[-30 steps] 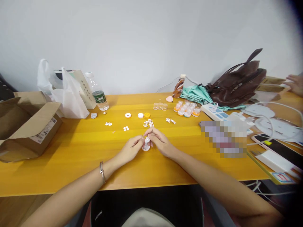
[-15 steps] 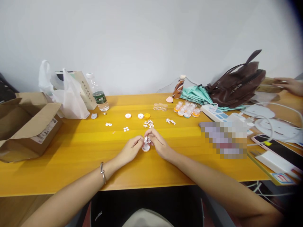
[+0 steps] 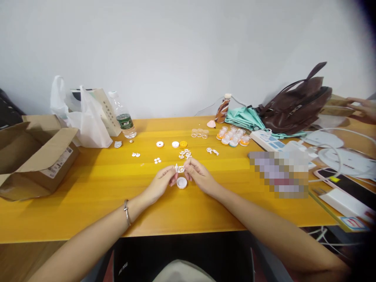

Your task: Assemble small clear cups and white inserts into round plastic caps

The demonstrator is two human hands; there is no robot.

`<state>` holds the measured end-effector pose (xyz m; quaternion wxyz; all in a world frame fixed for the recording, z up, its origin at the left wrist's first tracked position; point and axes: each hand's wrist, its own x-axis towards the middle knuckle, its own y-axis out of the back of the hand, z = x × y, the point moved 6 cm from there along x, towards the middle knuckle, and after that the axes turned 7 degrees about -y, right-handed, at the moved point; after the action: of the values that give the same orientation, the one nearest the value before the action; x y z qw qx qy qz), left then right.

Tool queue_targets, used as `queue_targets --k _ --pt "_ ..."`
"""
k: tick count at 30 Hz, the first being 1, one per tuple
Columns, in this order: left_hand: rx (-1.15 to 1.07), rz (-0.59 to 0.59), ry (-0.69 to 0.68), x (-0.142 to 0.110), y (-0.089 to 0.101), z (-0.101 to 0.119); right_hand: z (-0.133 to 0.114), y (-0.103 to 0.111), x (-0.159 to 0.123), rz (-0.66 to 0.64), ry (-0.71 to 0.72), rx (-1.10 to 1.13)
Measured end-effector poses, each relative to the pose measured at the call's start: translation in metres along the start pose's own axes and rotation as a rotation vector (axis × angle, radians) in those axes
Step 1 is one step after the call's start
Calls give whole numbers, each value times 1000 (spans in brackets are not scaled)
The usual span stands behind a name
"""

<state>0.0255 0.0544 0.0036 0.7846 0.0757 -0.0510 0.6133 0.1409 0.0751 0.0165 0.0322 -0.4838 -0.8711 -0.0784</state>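
Between thumb and fingers, my left hand [image 3: 163, 181] pinches a small white plastic piece [image 3: 176, 167], seen nearly edge-on. My right hand [image 3: 200, 177] is closed on a white spoked plastic piece [image 3: 181, 169], which sits right beside the left hand's piece; whether the two touch I cannot tell. Just below both hands, a shallow round white cup [image 3: 181, 182] with an orange-tinted rim rests on the table, its open side up. Beyond my fingers lies a cluster of similar white spoked pieces [image 3: 185, 153]. Small white discs [image 3: 158, 160] are to the left of it.
Round lids [image 3: 175, 144], clear rings [image 3: 199, 133] and several clear-topped containers [image 3: 233, 137] stand farther back. A cardboard box [image 3: 38, 156] and water bottle [image 3: 125, 119] are at left. At right are a brown bag [image 3: 296, 105], power strip [image 3: 267, 139], cables and another person's hand [image 3: 364, 109].
Both hands have lifted slightly away from the round cup, which now shows fully. The spoked piece has shifted and tilted between my fingers. The other person's hand at right has moved.
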Motion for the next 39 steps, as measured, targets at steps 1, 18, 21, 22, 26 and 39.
queue_targets --k 1,18,21,22,26,39 --pt "29 -1 1 0 0 1 1 -1 0 -16 -15 -30" --pt "275 9 -145 -4 1 12 -8 -3 1 -5 -78 -210" --pt "275 18 -162 -5 1 14 -7 -4 1 -25 -91 -179" --pt "275 20 -166 -5 1 14 -7 -4 1 -27 -84 -186" --pt "269 20 -178 -4 2 13 -9 -1 1 -17 -37 -274" --pt "285 -11 -172 -2 3 11 -14 2 1 -15 74 -482"
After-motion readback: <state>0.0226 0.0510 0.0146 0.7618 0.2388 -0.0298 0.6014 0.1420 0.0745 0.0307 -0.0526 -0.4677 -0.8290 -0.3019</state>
